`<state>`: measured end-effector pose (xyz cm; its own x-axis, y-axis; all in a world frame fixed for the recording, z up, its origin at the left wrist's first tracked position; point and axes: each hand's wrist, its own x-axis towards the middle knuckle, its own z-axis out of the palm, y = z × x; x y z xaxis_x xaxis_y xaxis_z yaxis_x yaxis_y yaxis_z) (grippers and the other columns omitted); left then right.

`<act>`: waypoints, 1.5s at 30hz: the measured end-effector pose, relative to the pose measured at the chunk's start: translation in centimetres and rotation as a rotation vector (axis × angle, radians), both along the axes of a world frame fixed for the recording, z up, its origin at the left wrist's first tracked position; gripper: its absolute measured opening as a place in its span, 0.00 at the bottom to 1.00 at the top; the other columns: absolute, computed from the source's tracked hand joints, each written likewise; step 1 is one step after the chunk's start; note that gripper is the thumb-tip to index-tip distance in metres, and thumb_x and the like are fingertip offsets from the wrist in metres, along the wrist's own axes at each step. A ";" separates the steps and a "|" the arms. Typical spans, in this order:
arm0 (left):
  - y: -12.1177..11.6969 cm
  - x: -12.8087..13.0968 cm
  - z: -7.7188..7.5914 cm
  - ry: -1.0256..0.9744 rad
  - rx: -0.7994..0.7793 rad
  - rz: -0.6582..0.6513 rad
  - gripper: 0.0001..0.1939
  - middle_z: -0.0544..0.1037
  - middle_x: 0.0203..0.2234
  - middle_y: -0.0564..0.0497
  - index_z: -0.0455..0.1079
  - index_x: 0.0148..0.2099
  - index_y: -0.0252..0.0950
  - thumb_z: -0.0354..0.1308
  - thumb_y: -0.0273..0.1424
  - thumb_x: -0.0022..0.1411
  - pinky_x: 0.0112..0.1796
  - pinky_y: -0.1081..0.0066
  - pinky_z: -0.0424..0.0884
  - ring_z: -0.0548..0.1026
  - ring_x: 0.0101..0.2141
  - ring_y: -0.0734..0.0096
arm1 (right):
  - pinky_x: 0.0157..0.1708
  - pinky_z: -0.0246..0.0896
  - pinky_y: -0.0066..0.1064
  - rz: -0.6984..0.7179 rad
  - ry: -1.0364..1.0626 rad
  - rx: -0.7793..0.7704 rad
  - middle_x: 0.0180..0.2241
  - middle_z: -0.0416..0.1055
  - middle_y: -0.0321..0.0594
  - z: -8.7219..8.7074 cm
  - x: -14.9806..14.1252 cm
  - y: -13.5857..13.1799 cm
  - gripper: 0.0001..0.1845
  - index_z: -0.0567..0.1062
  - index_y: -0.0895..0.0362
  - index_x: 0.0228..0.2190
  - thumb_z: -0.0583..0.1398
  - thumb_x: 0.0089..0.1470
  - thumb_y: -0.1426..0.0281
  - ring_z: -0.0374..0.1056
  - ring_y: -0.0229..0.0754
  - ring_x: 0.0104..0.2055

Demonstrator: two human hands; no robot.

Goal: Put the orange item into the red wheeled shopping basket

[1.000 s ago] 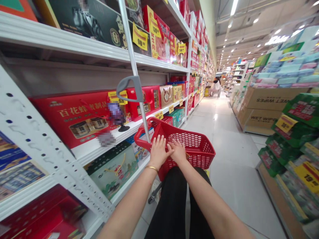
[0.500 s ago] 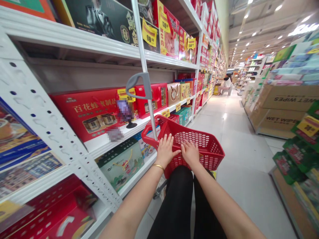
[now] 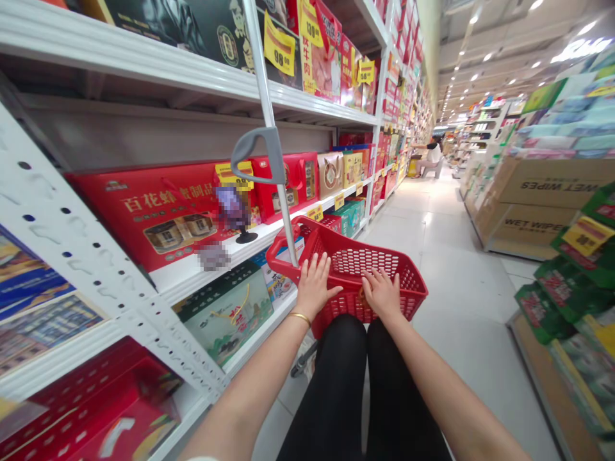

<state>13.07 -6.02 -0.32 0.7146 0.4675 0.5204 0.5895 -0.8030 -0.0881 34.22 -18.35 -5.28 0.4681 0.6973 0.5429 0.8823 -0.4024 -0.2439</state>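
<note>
A red plastic shopping basket point(image 3: 379, 244) with perforated sides stands just in front of my knees. Over its near rim lies my left hand point(image 3: 313, 282), fingers spread, with a gold bangle at the wrist. My right hand point(image 3: 383, 291) rests at the near side wall, also with its fingers apart and nothing held. The two hands are separated by a stretch of red rim. Behind the basket's left end rises a metal pole point(image 3: 263, 77) with a grey handle point(image 3: 262, 157).
White shelving point(image 3: 158, 80) with gift boxes point(image 3: 168, 211) runs along the left. A small stand point(image 3: 246, 237) bears a partly blurred device. On the right are wet-wipe cartons point(image 3: 533, 224) and green packs point(image 3: 557, 298). A seated person point(image 3: 432, 155) is far down the aisle.
My right hand has moved right along the basket's near side, widening the gap between my hands. My left hand stays at the rim. The whole view has shifted slightly.
</note>
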 end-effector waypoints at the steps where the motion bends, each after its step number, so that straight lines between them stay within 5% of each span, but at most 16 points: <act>1: 0.0 0.0 -0.1 -0.001 -0.003 0.003 0.45 0.47 0.79 0.45 0.46 0.81 0.34 0.45 0.57 0.75 0.75 0.45 0.38 0.41 0.78 0.50 | 0.75 0.31 0.60 0.005 0.007 0.013 0.68 0.70 0.45 0.1 -0.5 0.5 0.27 0.78 0.51 0.62 0.48 0.75 0.57 0.57 0.57 0.74; 9: 0.2 -0.1 -0.4 0.025 0.000 -0.001 0.43 0.47 0.79 0.47 0.44 0.82 0.38 0.45 0.55 0.76 0.75 0.47 0.37 0.42 0.78 0.50 | 0.77 0.28 0.55 0.218 0.022 0.064 0.69 0.68 0.42 2.1 -6.6 5.5 0.28 0.75 0.51 0.65 0.48 0.75 0.58 0.55 0.53 0.75; 14: 0.2 -0.1 -0.4 0.019 0.004 -0.003 0.44 0.48 0.79 0.45 0.45 0.82 0.36 0.45 0.56 0.76 0.75 0.45 0.39 0.44 0.78 0.48 | 0.76 0.23 0.61 0.190 -0.058 0.061 0.68 0.70 0.43 0.6 -2.5 2.4 0.25 0.76 0.48 0.64 0.52 0.74 0.59 0.57 0.55 0.74; 20: 0.3 0.2 -1.0 -0.012 0.045 -0.003 0.45 0.50 0.79 0.45 0.46 0.81 0.36 0.44 0.57 0.76 0.74 0.45 0.41 0.46 0.77 0.49 | 0.72 0.34 0.72 0.001 -0.004 0.178 0.61 0.77 0.50 -0.8 1.6 -0.4 0.24 0.82 0.55 0.56 0.52 0.74 0.60 0.66 0.63 0.69; 25: 0.4 0.1 -1.1 -0.030 0.072 0.014 0.43 0.51 0.78 0.45 0.48 0.81 0.35 0.42 0.57 0.76 0.74 0.46 0.42 0.48 0.77 0.50 | 0.68 0.58 0.45 0.261 0.157 0.205 0.55 0.81 0.49 1.3 -4.0 4.1 0.25 0.86 0.55 0.48 0.50 0.75 0.60 0.75 0.51 0.61; 29: 0.5 -0.1 -1.1 -0.004 0.089 0.003 0.42 0.53 0.78 0.46 0.52 0.80 0.36 0.41 0.57 0.77 0.74 0.46 0.44 0.49 0.77 0.50 | 0.49 0.68 0.31 0.321 0.241 0.232 0.47 0.85 0.44 2.6 -6.7 6.4 0.27 0.86 0.52 0.44 0.49 0.76 0.55 0.80 0.45 0.48; 32: 0.4 -0.1 -1.2 0.003 0.092 -0.004 0.44 0.53 0.78 0.45 0.51 0.80 0.34 0.41 0.59 0.76 0.74 0.46 0.45 0.50 0.77 0.49 | 0.34 0.62 0.30 0.284 0.333 0.260 0.31 0.83 0.42 2.9 -5.7 6.0 0.36 0.83 0.53 0.32 0.46 0.75 0.47 0.77 0.43 0.32; 36: 0.3 0.2 -1.2 -0.019 0.073 0.020 0.46 0.51 0.78 0.44 0.51 0.80 0.33 0.42 0.60 0.75 0.74 0.45 0.44 0.49 0.77 0.49 | 0.28 0.54 0.32 0.174 0.446 0.342 0.21 0.74 0.40 4.2 -3.0 4.9 0.44 0.75 0.53 0.25 0.35 0.74 0.43 0.69 0.43 0.25; 41: 0.1 0.2 -1.0 -0.021 0.061 0.007 0.45 0.51 0.78 0.44 0.50 0.81 0.35 0.44 0.59 0.75 0.74 0.46 0.45 0.50 0.77 0.49 | 0.37 0.58 0.34 0.124 0.471 0.683 0.31 0.74 0.39 5.5 -2.1 4.7 0.31 0.71 0.52 0.33 0.43 0.75 0.46 0.68 0.45 0.34; 45: 0.1 0.1 -1.0 -0.032 0.059 0.015 0.45 0.52 0.78 0.43 0.50 0.80 0.35 0.45 0.59 0.75 0.74 0.47 0.46 0.50 0.77 0.49 | 0.40 0.58 0.35 0.287 0.366 0.608 0.29 0.69 0.36 3.7 -3.4 4.0 0.23 0.68 0.51 0.29 0.55 0.70 0.50 0.64 0.44 0.35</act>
